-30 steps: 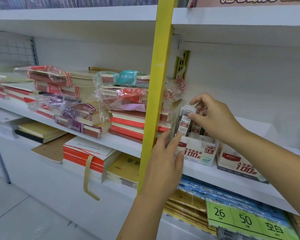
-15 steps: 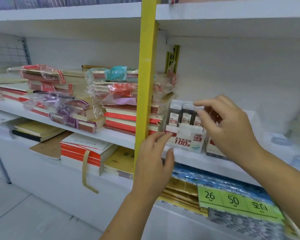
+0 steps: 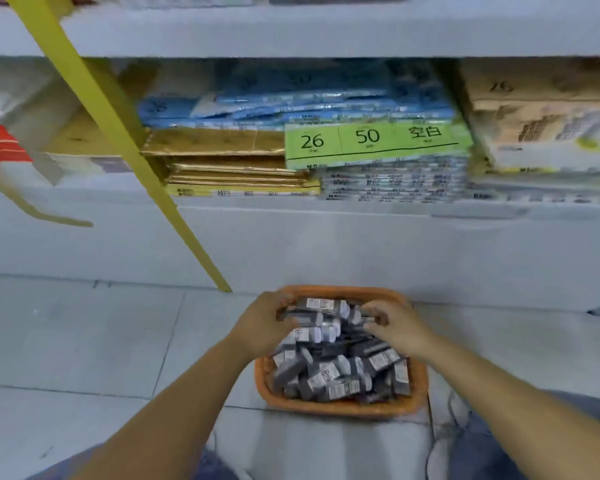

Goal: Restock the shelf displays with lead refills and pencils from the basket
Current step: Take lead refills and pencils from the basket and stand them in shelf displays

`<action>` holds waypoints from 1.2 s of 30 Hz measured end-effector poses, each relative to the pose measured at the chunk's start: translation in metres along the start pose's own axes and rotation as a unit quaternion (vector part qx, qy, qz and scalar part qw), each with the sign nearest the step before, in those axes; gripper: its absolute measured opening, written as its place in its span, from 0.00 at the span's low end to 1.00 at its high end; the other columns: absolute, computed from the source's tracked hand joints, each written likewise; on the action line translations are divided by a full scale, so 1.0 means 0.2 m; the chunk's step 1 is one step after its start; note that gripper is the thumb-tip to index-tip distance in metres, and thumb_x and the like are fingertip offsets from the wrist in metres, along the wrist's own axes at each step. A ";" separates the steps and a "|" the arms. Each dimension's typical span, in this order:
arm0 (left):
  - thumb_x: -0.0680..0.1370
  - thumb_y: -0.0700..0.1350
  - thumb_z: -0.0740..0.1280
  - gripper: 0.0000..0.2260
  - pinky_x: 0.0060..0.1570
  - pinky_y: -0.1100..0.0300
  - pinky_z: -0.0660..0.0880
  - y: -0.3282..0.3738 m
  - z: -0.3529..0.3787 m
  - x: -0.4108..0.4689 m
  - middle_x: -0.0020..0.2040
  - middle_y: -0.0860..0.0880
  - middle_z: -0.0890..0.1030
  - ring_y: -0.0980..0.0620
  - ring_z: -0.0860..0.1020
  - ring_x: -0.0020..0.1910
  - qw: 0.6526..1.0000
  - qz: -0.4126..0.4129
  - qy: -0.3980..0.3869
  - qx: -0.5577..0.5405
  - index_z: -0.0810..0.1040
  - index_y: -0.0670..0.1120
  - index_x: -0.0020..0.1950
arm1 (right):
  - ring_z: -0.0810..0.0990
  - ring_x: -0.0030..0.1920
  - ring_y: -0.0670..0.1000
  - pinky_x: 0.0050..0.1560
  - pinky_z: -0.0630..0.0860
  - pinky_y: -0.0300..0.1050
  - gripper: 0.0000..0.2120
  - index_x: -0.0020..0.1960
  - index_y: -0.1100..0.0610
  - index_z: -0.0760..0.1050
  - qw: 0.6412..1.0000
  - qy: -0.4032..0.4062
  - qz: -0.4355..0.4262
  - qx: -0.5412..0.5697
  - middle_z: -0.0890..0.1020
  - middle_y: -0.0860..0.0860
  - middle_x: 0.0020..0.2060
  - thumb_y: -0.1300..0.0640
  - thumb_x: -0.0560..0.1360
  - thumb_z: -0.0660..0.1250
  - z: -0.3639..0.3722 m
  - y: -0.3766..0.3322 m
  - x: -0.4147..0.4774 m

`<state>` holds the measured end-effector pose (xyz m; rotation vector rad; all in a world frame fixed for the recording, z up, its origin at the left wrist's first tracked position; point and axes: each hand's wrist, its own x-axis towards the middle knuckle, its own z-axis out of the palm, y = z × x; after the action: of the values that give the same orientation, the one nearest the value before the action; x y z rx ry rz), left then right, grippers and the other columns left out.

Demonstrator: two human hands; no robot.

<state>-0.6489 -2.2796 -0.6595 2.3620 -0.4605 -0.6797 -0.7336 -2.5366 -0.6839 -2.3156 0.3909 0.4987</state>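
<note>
Below, your left hand curls around a cluster of lead refill cases at the far end of the orange basket. The basket stands on the tiled floor, close to the shelf base. Your right hand pinches one dark case just beside that cluster, its fingers bent inward. More cases fill the basket.

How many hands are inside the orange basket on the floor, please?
2. The left hand curls round lead refill cases at the orange basket's far-left side; the right hand pinches one at its far-right side. Neither is hidden.
</note>
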 end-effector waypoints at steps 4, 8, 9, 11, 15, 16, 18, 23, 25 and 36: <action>0.79 0.46 0.70 0.26 0.67 0.63 0.63 -0.16 0.28 0.11 0.74 0.47 0.70 0.49 0.69 0.72 0.996 -0.075 -0.043 -0.014 0.68 0.46 0.75 | 0.66 0.72 0.51 0.69 0.63 0.45 0.26 0.74 0.50 0.65 0.999 -0.040 0.025 -0.012 0.66 0.50 0.74 0.49 0.78 0.67 0.23 0.13 0.14; 0.78 0.45 0.72 0.28 0.76 0.55 0.58 -0.27 0.39 0.21 0.77 0.45 0.67 0.48 0.63 0.76 0.997 -0.077 -0.027 -0.007 0.67 0.44 0.76 | 0.62 0.72 0.54 0.70 0.62 0.48 0.31 0.76 0.50 0.60 0.999 0.023 0.034 -0.010 0.64 0.53 0.72 0.45 0.77 0.67 0.39 0.12 0.30; 0.78 0.46 0.72 0.29 0.77 0.54 0.56 -0.29 0.41 0.24 0.77 0.46 0.65 0.48 0.61 0.77 0.997 -0.072 -0.024 0.003 0.66 0.45 0.76 | 0.63 0.70 0.55 0.69 0.63 0.49 0.32 0.75 0.50 0.60 0.998 0.046 0.034 -0.041 0.66 0.53 0.70 0.43 0.76 0.66 0.42 0.12 0.34; 0.78 0.48 0.71 0.30 0.77 0.54 0.53 -0.33 0.45 0.29 0.78 0.49 0.64 0.49 0.60 0.78 0.997 -0.071 -0.022 0.031 0.65 0.48 0.77 | 0.64 0.66 0.57 0.66 0.66 0.51 0.33 0.75 0.47 0.60 0.989 0.075 0.030 -0.126 0.69 0.53 0.65 0.37 0.75 0.64 0.46 0.14 0.40; 0.77 0.52 0.70 0.29 0.75 0.54 0.55 -0.37 0.52 0.35 0.76 0.53 0.67 0.50 0.63 0.75 0.992 -0.071 -0.006 0.103 0.66 0.54 0.77 | 0.66 0.62 0.56 0.62 0.68 0.50 0.30 0.73 0.45 0.61 0.983 0.084 0.015 -0.163 0.71 0.52 0.60 0.38 0.75 0.64 0.52 0.18 0.43; 0.77 0.52 0.70 0.29 0.75 0.53 0.56 -0.37 0.53 0.36 0.76 0.53 0.68 0.49 0.63 0.74 0.991 -0.070 -0.003 0.115 0.65 0.55 0.77 | 0.67 0.62 0.55 0.61 0.69 0.50 0.29 0.72 0.46 0.63 0.986 0.077 0.012 -0.149 0.72 0.52 0.59 0.40 0.75 0.66 0.53 0.19 0.43; 0.78 0.52 0.69 0.28 0.73 0.51 0.59 -0.38 0.55 0.38 0.74 0.52 0.69 0.47 0.64 0.71 0.988 -0.068 -0.007 0.141 0.66 0.56 0.77 | 0.69 0.62 0.54 0.60 0.70 0.49 0.27 0.71 0.48 0.66 0.993 0.060 0.006 -0.104 0.71 0.52 0.59 0.45 0.74 0.68 0.53 0.20 0.43; 0.80 0.49 0.67 0.20 0.68 0.56 0.60 -0.40 0.55 0.38 0.69 0.51 0.74 0.48 0.65 0.66 0.993 -0.064 0.008 0.095 0.74 0.55 0.72 | 0.72 0.57 0.48 0.52 0.67 0.40 0.22 0.67 0.53 0.72 0.999 0.049 -0.013 -0.005 0.73 0.49 0.60 0.52 0.74 0.71 0.49 0.21 0.43; 0.81 0.48 0.66 0.15 0.67 0.56 0.61 -0.39 0.55 0.36 0.66 0.51 0.77 0.48 0.68 0.66 0.994 -0.055 0.022 0.091 0.78 0.53 0.68 | 0.71 0.53 0.45 0.50 0.65 0.38 0.20 0.65 0.53 0.72 0.999 0.048 -0.017 0.008 0.72 0.48 0.58 0.53 0.75 0.71 0.48 0.20 0.43; 0.85 0.47 0.58 0.07 0.38 0.60 0.70 -0.23 0.34 0.21 0.41 0.52 0.77 0.52 0.74 0.38 0.983 -0.106 0.016 -0.150 0.75 0.48 0.53 | 0.79 0.51 0.41 0.50 0.75 0.35 0.13 0.62 0.45 0.74 0.999 -0.022 -0.023 0.028 0.76 0.43 0.59 0.49 0.78 0.66 0.23 0.16 0.26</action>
<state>-0.6470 -2.2980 -0.7500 2.1474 -0.0813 -0.7485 -0.7124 -2.5343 -0.7569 -2.2502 0.3270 0.5089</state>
